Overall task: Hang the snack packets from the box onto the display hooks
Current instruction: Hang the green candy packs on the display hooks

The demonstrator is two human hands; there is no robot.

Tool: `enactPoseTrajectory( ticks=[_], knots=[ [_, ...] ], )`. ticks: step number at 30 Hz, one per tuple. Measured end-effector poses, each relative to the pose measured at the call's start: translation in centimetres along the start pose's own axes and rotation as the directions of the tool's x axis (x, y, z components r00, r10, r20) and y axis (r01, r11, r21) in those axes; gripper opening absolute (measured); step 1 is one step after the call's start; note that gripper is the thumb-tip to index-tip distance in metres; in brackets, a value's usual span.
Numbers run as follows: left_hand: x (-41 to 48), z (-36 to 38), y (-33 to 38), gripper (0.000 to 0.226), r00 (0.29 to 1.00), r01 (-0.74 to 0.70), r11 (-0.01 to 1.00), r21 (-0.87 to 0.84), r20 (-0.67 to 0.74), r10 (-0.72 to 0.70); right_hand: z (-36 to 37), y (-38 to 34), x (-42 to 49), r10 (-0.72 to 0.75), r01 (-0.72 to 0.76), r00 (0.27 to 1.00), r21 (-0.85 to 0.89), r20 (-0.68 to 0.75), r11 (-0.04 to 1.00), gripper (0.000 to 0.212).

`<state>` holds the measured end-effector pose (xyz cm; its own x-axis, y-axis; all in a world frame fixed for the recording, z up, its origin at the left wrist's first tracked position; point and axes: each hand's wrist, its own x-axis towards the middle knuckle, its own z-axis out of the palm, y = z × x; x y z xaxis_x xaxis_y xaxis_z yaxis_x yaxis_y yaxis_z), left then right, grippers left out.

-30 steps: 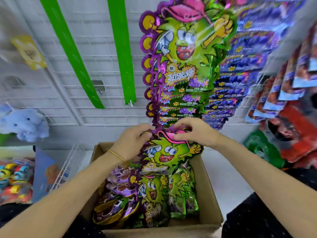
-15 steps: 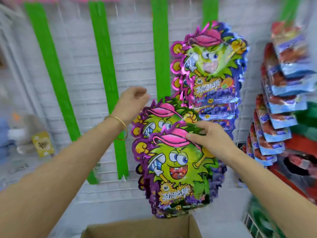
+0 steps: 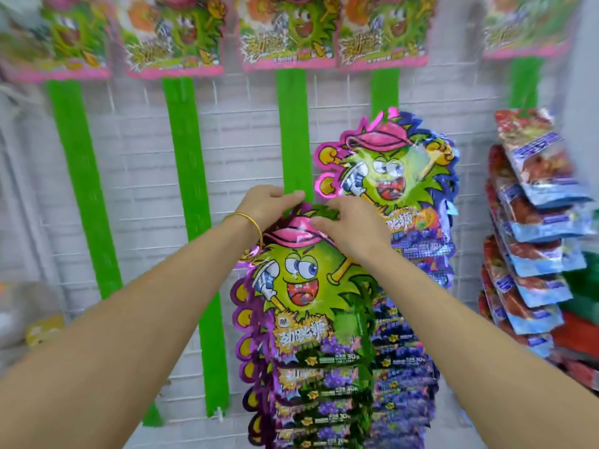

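Note:
A green cartoon-faced snack packet (image 3: 304, 280) with a pink cap and purple rim hangs in front of a green display strip (image 3: 293, 140). Beneath it a chain of several matching packets (image 3: 321, 384) trails down. My left hand (image 3: 264, 202), with a gold bangle on the wrist, pinches the packet's top left edge at the strip. My right hand (image 3: 348, 223) grips the top right edge over the pink cap. A second strip of the same packets (image 3: 389, 170) hangs just to the right. The hook itself is hidden behind my fingers. The box is out of view.
White wire grid wall (image 3: 227, 140) carries several more green strips (image 3: 184, 189). Pink-edged packets (image 3: 288, 30) hang along the top. Red and blue packets (image 3: 534, 222) stack on the right. A blurred yellow item (image 3: 42, 328) sits low left.
The view rose from the box to the wall. Both hands lifted the packet chain from the box up to the green strip, and my left hand moved onto its top edge.

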<state>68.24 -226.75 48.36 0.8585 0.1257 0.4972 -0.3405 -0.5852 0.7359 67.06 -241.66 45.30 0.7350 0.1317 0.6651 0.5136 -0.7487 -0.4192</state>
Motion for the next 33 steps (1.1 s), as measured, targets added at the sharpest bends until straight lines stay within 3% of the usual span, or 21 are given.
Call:
enactPoseTrajectory(
  ticks=[5,15,22,28,31,33],
  knots=[
    [0.7,-0.7,0.9,0.039,1.000,-0.013,1.000,-0.006,0.004,0.013,0.2,-0.5,1.2,0.017,-0.018,0.997,-0.011,-0.074,1.000,0.025],
    [0.5,-0.6,2.1,0.040,0.992,0.125,0.992,0.032,0.033,-0.126,0.7,-0.4,1.7,0.025,-0.040,0.990,-0.107,-0.140,0.993,0.028],
    [0.4,-0.5,1.2,0.041,0.986,0.159,0.987,0.022,0.043,-0.160,1.1,0.1,1.2,0.021,-0.027,0.998,-0.113,-0.055,0.993,0.029],
    [-0.7,-0.5,-0.8,0.042,0.995,0.087,0.996,0.028,0.042,-0.089,1.6,0.7,0.2,0.029,-0.027,0.999,-0.102,0.017,0.994,0.030],
    [-1.7,-0.4,-1.5,0.021,0.999,0.013,1.000,-0.015,0.053,-0.012,1.7,0.7,-0.3,0.014,-0.014,1.000,-0.109,-0.005,0.994,0.037],
    [-2.9,-0.1,-2.1,0.032,0.999,-0.037,0.999,-0.031,0.017,0.037,1.8,0.5,-0.9,-0.011,0.004,0.998,-0.129,-0.057,0.992,0.042]
  ],
)
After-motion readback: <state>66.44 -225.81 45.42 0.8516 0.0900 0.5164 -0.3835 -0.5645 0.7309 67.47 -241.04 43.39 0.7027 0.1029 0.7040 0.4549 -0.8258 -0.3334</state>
